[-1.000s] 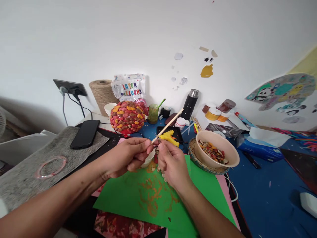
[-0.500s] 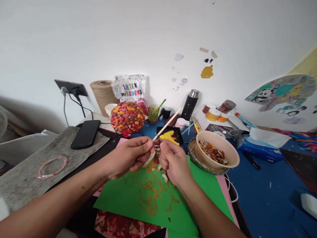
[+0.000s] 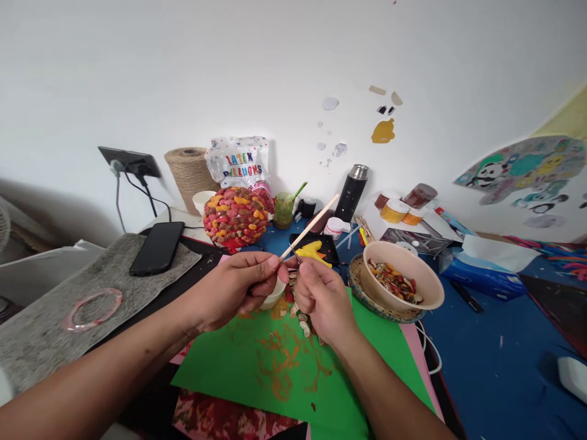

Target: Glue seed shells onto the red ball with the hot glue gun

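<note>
My left hand (image 3: 245, 282) pinches the lower end of a pale wooden stick (image 3: 312, 226) that slants up to the right. In my right hand (image 3: 323, 299) is a thin dark metal blade (image 3: 296, 253), its tip against the stick; the rest of that tool is hidden in the fist. Both hands hover over a green sheet (image 3: 220, 360) smeared with orange-brown paint. Below them lie several peanut shells (image 3: 304, 328) and a small white bowl (image 3: 274, 296), partly covered by my left hand. A yellow glue gun (image 3: 313, 252) rests just behind.
A beige bowl (image 3: 431, 287) of painted shells stands on a woven tray at right. Behind are a shell-covered ball (image 3: 235, 215), a twine spool (image 3: 190, 177), a green paint jar (image 3: 283, 211), a black flask (image 3: 351, 194) and paint pots (image 3: 394, 211). A phone (image 3: 157, 247) lies left.
The stick shows more of its length above my left fingers and has tilted slightly. The dark blade is now clearer against it; both hands stay nearly in place.
</note>
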A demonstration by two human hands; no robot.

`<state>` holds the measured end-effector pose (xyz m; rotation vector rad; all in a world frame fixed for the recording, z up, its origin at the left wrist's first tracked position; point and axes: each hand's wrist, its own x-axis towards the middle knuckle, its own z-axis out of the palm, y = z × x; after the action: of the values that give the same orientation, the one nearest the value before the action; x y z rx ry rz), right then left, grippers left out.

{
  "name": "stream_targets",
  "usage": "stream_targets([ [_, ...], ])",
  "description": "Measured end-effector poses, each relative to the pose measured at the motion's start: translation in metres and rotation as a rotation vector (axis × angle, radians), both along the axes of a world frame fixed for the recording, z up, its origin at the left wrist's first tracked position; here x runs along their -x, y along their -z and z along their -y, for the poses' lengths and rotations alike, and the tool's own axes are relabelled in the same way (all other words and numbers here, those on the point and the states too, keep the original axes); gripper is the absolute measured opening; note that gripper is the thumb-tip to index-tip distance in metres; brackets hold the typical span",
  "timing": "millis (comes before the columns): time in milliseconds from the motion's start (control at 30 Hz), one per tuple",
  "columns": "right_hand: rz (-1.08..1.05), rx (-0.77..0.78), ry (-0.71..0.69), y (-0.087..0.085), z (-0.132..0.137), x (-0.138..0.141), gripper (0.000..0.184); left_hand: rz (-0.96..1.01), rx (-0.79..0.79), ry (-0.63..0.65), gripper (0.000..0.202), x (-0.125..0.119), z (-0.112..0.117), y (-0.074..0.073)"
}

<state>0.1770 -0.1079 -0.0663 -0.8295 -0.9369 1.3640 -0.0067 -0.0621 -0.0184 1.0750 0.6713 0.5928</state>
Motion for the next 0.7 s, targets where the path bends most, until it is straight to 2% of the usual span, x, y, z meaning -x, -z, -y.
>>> stream_targets([
  [300, 0.025, 0.000, -0.002, -0.0015, 0.0008, -0.0017, 0.052, -0.070, -0.092, -0.013, 0.046, 0.0006, 0.0004, -0.0024],
  [700, 0.098, -0.025, 0.021, -0.0004, -0.0002, -0.0020, 0.053, -0.109, -0.121, -0.033, 0.045, 0.0030, -0.0026, -0.0026],
])
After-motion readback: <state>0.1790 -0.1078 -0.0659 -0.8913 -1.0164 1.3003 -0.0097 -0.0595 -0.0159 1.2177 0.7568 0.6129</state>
